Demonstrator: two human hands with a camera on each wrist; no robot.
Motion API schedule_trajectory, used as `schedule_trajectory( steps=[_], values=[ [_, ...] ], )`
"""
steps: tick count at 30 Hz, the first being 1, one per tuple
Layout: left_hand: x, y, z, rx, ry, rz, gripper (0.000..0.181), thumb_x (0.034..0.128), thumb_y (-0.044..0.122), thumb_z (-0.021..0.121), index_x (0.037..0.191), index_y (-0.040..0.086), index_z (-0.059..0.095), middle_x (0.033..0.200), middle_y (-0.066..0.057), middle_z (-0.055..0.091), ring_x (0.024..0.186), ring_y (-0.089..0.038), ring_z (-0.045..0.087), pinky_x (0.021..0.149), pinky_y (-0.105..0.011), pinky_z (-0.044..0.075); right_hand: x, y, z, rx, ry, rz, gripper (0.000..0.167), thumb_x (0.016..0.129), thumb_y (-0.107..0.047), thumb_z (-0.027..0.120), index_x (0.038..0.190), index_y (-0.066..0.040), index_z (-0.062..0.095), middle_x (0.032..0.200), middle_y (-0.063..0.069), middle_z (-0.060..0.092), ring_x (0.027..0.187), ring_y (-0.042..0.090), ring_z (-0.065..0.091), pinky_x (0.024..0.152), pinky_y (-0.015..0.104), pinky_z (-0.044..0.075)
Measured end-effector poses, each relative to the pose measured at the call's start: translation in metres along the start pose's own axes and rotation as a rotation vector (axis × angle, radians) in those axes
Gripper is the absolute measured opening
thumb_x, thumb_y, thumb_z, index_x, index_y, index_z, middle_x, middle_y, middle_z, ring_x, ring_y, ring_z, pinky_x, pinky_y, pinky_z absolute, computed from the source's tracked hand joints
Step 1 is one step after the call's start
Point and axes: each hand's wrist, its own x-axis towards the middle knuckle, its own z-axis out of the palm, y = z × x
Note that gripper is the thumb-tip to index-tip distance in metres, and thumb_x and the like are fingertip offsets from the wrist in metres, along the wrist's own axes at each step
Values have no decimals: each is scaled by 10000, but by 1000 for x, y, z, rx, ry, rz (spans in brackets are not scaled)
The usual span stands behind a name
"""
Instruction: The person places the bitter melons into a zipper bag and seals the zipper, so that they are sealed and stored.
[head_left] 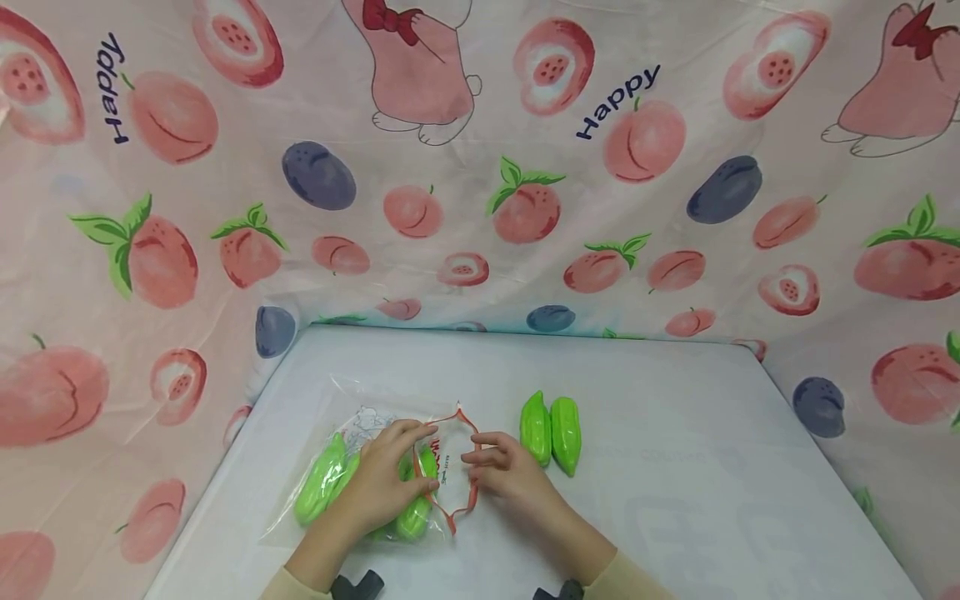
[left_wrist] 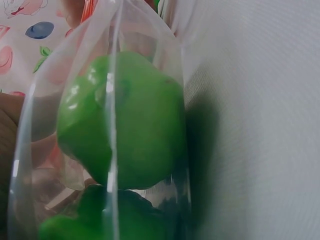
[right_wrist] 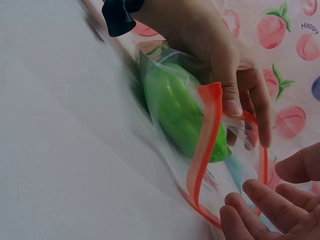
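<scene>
Left hand (head_left: 384, 479) and right hand (head_left: 508, 475) frame the parted mouth of a clear plastic bag (head_left: 365, 423)

The bag lies on a white table (head_left: 675, 450), its red-orange closure strip (head_left: 473, 497) bowed apart into a pointed oval that faces the right hand. Several glossy bright-green, ridged, elongated fruit-shaped pieces (head_left: 322, 481) are inside; the left hand hides part of them, so their exact number cannot be told. The left hand reaches across the bag, thumb and fingers spread apart at the left side of the opening. The right hand is also spread, fingers loosely extended to the opposite side of the strip; whether each fingertip touches it is hard to tell. Two similar loose green pieces (head_left: 536, 429) lie side by side on the table, beyond the right hand. Behind stands a pink peach-printed cloth (head_left: 450, 167).
</scene>
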Motion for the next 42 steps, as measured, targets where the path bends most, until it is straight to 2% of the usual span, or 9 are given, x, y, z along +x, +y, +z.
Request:
schedule_trajectory(
  steps=[12, 22, 31, 42],
  values=[
    [0, 0, 1, -1, 4, -10, 807, 756, 209, 986, 1487, 252, 646, 1460, 62, 620, 1361, -259, 614, 1193, -611, 366, -3, -4, -10, -49, 71, -1, 534, 967, -91, 756, 1466, -30, 578, 1300, 202, 765, 1155, 321, 764, 935, 369, 647],
    [0, 1, 1, -4, 10, -12, 804, 758, 203, 986, 1485, 265, 648, 1472, 68, 618, 1372, -263, 608, 1179, -613, 388, -7, -11, -23, -78, 122, 15, 562, 961, -101, 750, 1491, -54, 566, 1337, 186, 753, 1149, 306, 765, 917, 387, 661],
    [0, -1, 1, 1, 9, 2, 804, 758, 203, 987, 1482, 286, 648, 1475, 59, 616, 1384, -264, 604, 1195, -616, 363, -12, -19, -35, -28, 134, -1, 569, 959, -50, 732, 1499, -37, 552, 1372, 238, 720, 1172, 399, 746, 903, 410, 670],
    [-1, 0, 1, -5, 9, 4, 809, 755, 199, 989, 1474, 334, 644, 1458, 91, 619, 1373, -236, 604, 1179, -599, 381, -15, -21, -42, -16, 156, 8, 554, 967, -41, 733, 1495, -46, 564, 1379, 251, 709, 1143, 399, 744, 869, 436, 679]
  ],
)
